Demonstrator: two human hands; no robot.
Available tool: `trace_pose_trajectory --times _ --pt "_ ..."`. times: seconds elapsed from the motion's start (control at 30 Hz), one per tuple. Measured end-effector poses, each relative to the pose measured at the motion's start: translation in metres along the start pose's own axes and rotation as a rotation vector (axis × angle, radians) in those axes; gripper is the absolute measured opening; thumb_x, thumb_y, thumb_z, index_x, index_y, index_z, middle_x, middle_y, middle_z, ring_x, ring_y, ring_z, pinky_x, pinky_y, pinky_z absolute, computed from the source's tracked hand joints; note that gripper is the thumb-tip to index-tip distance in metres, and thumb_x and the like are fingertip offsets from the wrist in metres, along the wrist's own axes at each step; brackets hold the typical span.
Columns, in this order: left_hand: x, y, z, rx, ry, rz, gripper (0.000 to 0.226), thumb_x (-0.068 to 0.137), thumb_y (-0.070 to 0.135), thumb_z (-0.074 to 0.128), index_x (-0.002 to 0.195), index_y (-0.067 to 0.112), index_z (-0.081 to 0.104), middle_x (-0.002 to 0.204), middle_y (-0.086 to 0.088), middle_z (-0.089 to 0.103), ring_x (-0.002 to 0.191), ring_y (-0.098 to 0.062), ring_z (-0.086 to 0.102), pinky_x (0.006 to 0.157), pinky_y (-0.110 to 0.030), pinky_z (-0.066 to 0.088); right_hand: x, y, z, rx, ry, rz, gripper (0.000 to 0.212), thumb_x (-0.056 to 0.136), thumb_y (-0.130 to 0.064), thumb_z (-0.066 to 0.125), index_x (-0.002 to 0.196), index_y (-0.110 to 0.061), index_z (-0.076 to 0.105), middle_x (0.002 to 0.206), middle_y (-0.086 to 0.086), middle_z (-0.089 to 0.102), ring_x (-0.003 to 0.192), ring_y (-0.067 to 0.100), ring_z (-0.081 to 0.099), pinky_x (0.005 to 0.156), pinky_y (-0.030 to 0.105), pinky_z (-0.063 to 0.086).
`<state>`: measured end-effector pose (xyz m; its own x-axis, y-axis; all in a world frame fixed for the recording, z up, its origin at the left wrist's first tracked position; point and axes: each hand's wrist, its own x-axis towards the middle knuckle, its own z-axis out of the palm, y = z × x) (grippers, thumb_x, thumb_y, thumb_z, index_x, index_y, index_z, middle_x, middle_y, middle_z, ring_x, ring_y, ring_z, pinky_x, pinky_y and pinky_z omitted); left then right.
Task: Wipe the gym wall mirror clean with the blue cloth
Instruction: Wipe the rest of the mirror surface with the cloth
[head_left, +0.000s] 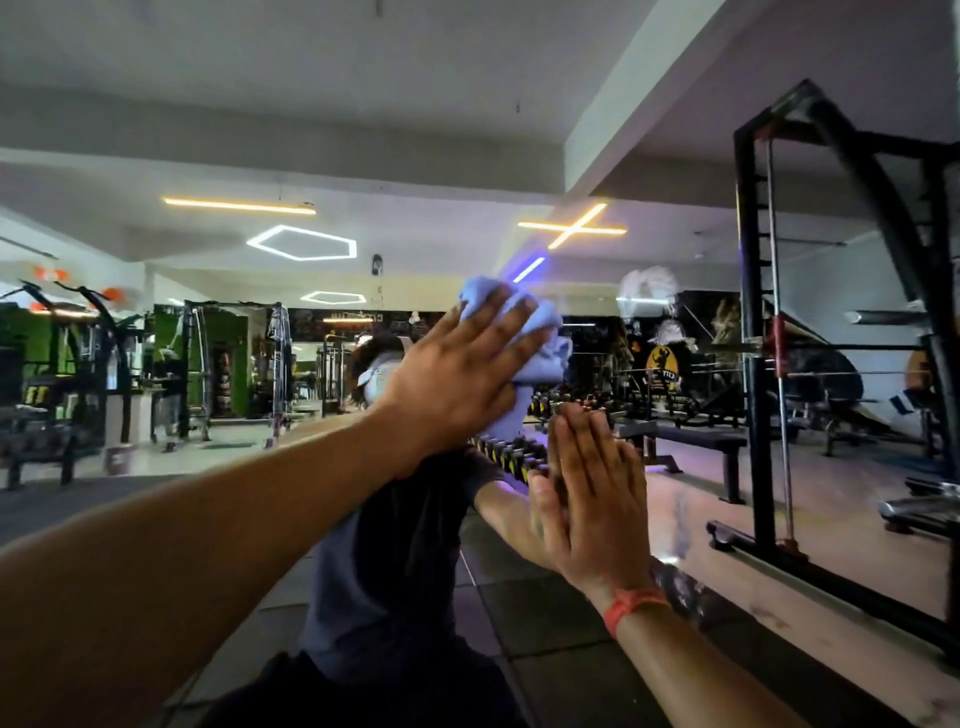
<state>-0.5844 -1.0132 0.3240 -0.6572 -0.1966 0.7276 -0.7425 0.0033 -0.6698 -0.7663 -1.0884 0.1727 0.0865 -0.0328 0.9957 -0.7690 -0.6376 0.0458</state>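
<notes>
The wall mirror (208, 364) fills the view, reflecting a dim gym: machines at left, hexagon ceiling lights (302, 242), a dumbbell rack (506, 452) and a black power rack (779, 322) at right. The left hand (457, 379), fingers straight, presses a crumpled pale blue cloth (535, 332) flat against the glass. Just below and right, the right hand (592, 499) rests with fingers straight, palm on the mirror, an orange wristband (631, 608) at its wrist.
</notes>
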Motion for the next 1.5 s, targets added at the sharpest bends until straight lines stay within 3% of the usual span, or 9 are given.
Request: trace_pose_trajectory --times 0.23,0.43,0.63,0.77,0.93,1.07,1.27,1.4,1.5 --pt "-0.036 -0.041 -0.019 0.041 -0.162 0.653 0.054 0.106 0.044 0.047 0.154 0.02 0.045 0.161 -0.01 0.04 0.15 -0.028 0.037 0.114 -0.047 0.042 -0.001 0.002 0.001 -0.001 0.01 -0.023 0.06 0.103 -0.038 0.04 0.158 -0.013 0.036 0.167 0.003 0.029 0.155 0.025 0.025 0.117 0.058 0.031" --pt "-0.034 -0.031 -0.024 -0.038 -0.002 -0.006 0.058 0.096 0.029 0.05 0.153 0.015 0.047 0.16 -0.014 0.04 0.148 -0.036 0.038 0.113 -0.053 0.04 -0.001 0.003 0.005 -0.01 0.042 -0.017 0.062 0.1 -0.038 0.045 0.158 -0.016 0.036 0.167 0.001 0.029 0.155 0.024 0.025 0.12 0.055 0.028" --pt "-0.184 0.068 -0.009 -0.237 -0.211 0.356 0.052 0.098 0.039 0.051 0.147 0.021 0.056 0.16 -0.007 0.043 0.151 -0.029 0.035 0.116 -0.048 0.037 -0.002 0.003 0.005 -0.037 0.039 -0.035 0.06 0.105 -0.043 0.032 0.157 -0.013 0.036 0.166 0.006 0.032 0.155 0.026 0.025 0.123 0.049 0.022" --pt "-0.216 0.047 -0.011 -0.179 -0.325 0.745 0.048 0.102 0.044 0.051 0.148 0.029 0.053 0.162 -0.001 0.04 0.154 -0.025 0.029 0.119 -0.047 0.031 -0.003 0.003 0.008 -0.029 0.075 -0.037 0.061 0.106 -0.046 0.029 0.158 -0.014 0.033 0.166 0.005 0.032 0.155 0.026 0.026 0.123 0.048 0.021" --pt "-0.149 -0.002 -0.025 -0.111 -0.136 0.466 0.047 0.107 0.033 0.053 0.152 0.02 0.049 0.161 -0.006 0.041 0.15 -0.025 0.037 0.112 -0.049 0.043 -0.003 0.004 0.011 -0.052 0.104 -0.034 0.059 0.105 -0.041 0.036 0.156 -0.012 0.04 0.164 0.005 0.035 0.154 0.025 0.028 0.12 0.053 0.028" --pt "-0.155 0.035 -0.013 -0.112 -0.098 0.16 0.047 0.108 0.034 0.042 0.151 0.017 0.05 0.161 -0.009 0.04 0.152 -0.032 0.032 0.121 -0.049 0.031 -0.004 0.004 0.006 -0.016 0.06 -0.036 0.06 0.103 -0.039 0.037 0.157 -0.011 0.039 0.165 0.006 0.033 0.156 0.026 0.024 0.121 0.053 0.025" --pt "-0.116 0.018 -0.013 -0.033 -0.293 0.879 0.059 0.101 0.046 0.048 0.156 0.027 0.041 0.165 -0.005 0.035 0.152 -0.029 0.031 0.118 -0.048 0.034 -0.003 0.001 0.007 -0.023 0.061 -0.007 0.059 0.102 -0.04 0.039 0.154 -0.012 0.044 0.163 0.005 0.037 0.154 0.025 0.028 0.12 0.052 0.028" --pt "-0.031 -0.016 -0.016 0.068 -0.234 0.588 0.058 0.107 0.049 0.028 0.162 0.031 0.025 0.168 -0.003 0.027 0.156 -0.027 0.023 0.121 -0.051 0.026 0.001 -0.001 0.0 0.145 0.074 -0.003 0.056 0.097 -0.031 0.045 0.149 -0.013 0.051 0.158 0.004 0.045 0.151 0.021 0.034 0.119 0.047 0.031" --pt "0.013 -0.017 -0.018 0.053 -0.179 0.361 0.062 0.104 0.048 0.036 0.161 0.029 0.026 0.163 -0.001 0.039 0.152 -0.028 0.032 0.11 -0.047 0.036 0.015 -0.013 -0.021 0.516 0.228 0.341 0.04 0.092 -0.021 0.056 0.13 -0.028 0.067 0.123 0.001 0.069 0.119 0.012 0.059 0.102 0.038 0.048"
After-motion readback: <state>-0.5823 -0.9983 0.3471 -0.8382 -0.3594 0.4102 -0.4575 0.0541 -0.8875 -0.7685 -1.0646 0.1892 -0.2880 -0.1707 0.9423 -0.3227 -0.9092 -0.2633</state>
